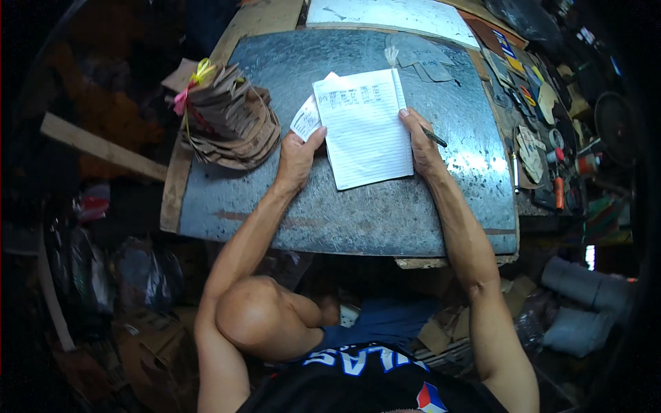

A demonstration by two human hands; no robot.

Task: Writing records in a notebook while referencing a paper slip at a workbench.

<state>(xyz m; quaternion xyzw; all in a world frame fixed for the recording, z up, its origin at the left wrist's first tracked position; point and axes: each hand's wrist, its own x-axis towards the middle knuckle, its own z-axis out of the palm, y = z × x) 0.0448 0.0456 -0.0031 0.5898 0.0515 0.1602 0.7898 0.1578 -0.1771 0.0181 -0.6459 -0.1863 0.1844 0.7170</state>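
A lined notepad (368,141) with handwriting across its top lines is held above the grey table top (241,199). My left hand (301,155) pinches its left edge, along with a small written slip of paper (307,121) that sticks out to the left behind it. On the right edge, my right hand (421,141) grips the notepad with the thumb on top. A dark pen (434,138) also rests in that hand, pointing to the lower right. The fingers under the notepad are hidden.
A tied bundle of curved brown pieces (231,120) stands at the table's left. Grey flat cutouts (423,58) lie at the far right. Beyond the right edge sit tools, including an orange-handled one (558,194). A white board (392,17) lies at the back.
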